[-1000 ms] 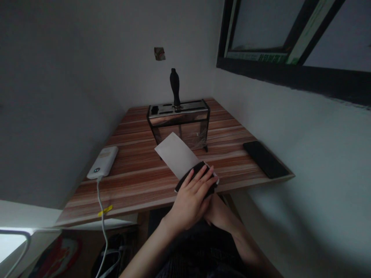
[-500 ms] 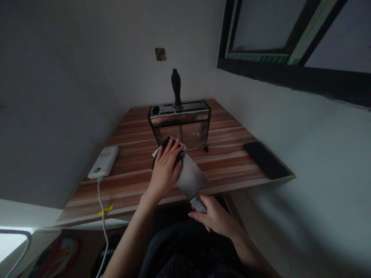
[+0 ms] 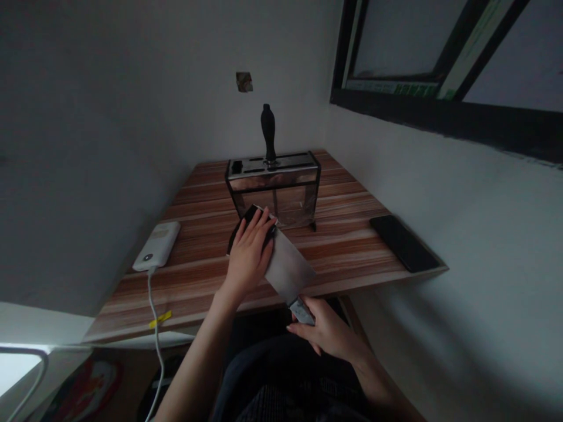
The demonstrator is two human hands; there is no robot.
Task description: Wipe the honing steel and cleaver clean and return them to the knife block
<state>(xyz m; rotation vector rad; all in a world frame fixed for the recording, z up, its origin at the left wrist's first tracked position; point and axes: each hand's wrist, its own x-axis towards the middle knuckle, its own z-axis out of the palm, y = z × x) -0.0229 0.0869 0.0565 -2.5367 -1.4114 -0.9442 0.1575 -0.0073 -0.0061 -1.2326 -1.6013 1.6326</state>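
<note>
A cleaver with a broad pale blade [image 3: 289,266] slants over the front edge of the table. My right hand [image 3: 323,328] is closed round its grey handle [image 3: 301,312]. Over the blade's far end lies a flat black cover [image 3: 236,234] with a thin white edge. My left hand [image 3: 250,246] grips this cover from above, its fingers laid along it and the thumb near the blade. What the cover is made of, and the fingers' undersides, are hidden. Just behind stands a clear-sided knife block [image 3: 272,193] with a metal slotted top.
In the block's top stands a black-handled tool [image 3: 267,132]. A white power bank [image 3: 157,246] with a cable [image 3: 153,305] lies on the left of the wood-grain table [image 3: 197,281]. A black phone [image 3: 404,241] rests at the right edge. Walls enclose the table.
My left hand and the black cover have shifted slightly left along the blade's end. The right hand and cleaver have hardly moved. The green light on the power bank has gone off.
</note>
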